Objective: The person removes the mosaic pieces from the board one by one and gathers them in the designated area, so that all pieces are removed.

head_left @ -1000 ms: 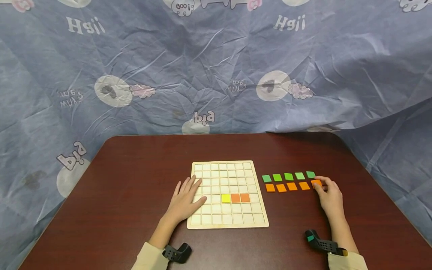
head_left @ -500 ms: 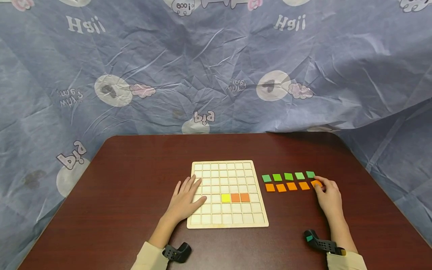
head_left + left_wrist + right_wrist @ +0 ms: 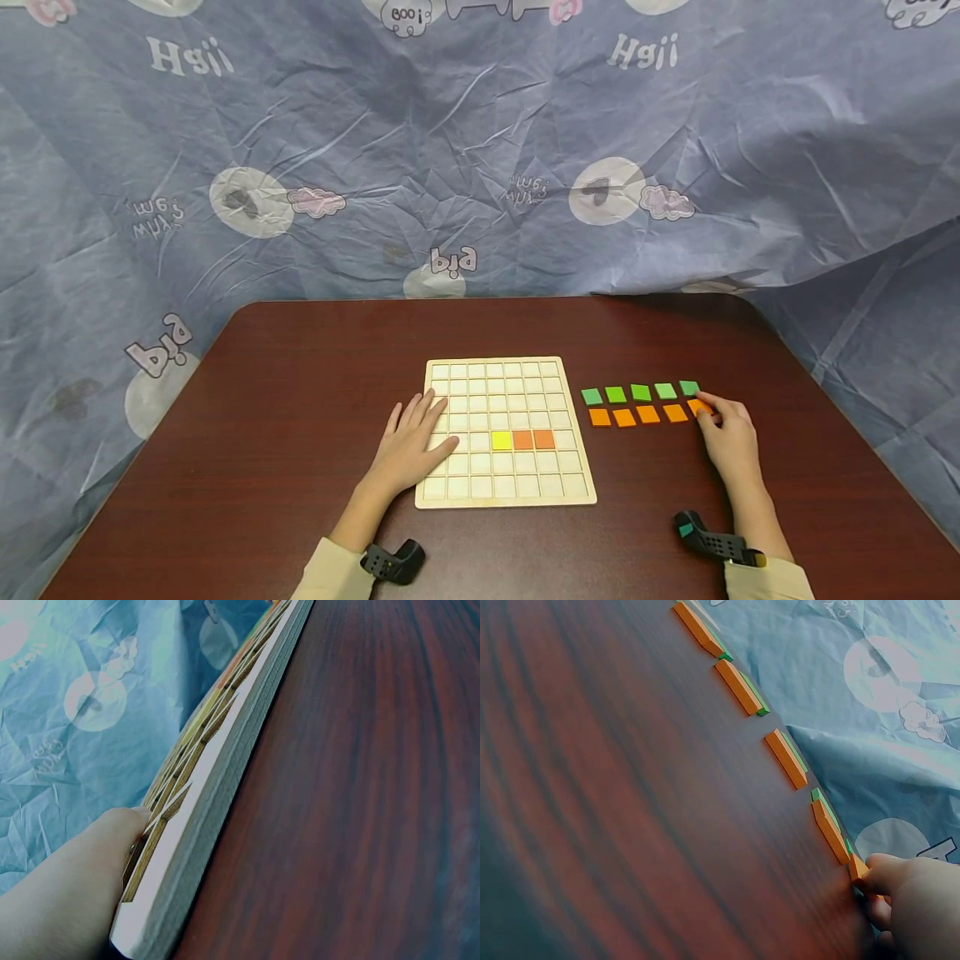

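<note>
A pale wooden grid board (image 3: pixel 506 503) lies on the table, with a yellow tile (image 3: pixel 501 440) and two darker orange tiles (image 3: pixel 522 440) side by side in one row. My left hand (image 3: pixel 405 450) rests with spread fingers over the board's left edge; in the left wrist view the thumb (image 3: pixel 112 832) lies on its rim. At the right end of the orange row, my right hand (image 3: pixel 731 433) pinches an orange tile (image 3: pixel 699 407) between thumb and index finger. The right wrist view shows this tile (image 3: pixel 857 871) at the table surface, partly covered by the fingers.
Several orange tiles (image 3: pixel 624 417) form a row right of the board. Behind them runs a row of green tiles (image 3: pixel 641 392), the last one close to my right index finger. A blue printed cloth (image 3: pixel 480 167) hangs past the table's (image 3: pixel 322 350) far edge.
My right hand has shifted slightly left, and the orange tile at its fingertips has moved left with it, closer to its row. The left hand and the board have stayed in place.
</note>
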`<state>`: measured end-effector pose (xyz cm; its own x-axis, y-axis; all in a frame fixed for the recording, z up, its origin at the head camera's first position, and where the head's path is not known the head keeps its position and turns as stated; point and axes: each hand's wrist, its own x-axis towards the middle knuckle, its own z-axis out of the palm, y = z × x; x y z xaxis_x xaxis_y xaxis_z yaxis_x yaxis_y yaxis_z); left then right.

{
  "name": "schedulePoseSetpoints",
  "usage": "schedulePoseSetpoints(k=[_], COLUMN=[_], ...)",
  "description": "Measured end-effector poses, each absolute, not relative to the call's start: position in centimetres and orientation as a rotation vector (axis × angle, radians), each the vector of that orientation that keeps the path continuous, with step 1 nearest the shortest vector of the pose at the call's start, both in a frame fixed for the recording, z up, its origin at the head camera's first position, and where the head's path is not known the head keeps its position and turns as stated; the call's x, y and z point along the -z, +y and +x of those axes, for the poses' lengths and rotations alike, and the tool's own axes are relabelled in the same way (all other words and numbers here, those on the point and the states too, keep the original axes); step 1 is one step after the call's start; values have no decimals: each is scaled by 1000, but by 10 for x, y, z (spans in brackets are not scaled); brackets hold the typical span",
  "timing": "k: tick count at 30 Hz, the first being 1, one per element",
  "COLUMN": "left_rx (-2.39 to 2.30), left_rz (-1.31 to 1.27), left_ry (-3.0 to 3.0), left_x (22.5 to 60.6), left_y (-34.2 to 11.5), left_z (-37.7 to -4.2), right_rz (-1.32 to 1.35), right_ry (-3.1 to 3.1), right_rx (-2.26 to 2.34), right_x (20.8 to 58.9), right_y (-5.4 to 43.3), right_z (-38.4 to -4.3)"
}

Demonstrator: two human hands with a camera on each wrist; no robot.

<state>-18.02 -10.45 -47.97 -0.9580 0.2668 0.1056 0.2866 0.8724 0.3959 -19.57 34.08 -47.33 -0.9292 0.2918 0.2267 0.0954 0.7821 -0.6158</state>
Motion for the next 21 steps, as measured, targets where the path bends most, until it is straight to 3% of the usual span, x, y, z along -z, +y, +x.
schedulePoseSetpoints(k=[21], left_rx=[653], left_rz=[-440], left_ry=[-2995], left_x=[481], left_y=[-105], left_z=[-180], right_rz=[-330], right_ry=[-2615], right_rx=[-933], right_x=[470], right_y=[339], right_z=[-195])
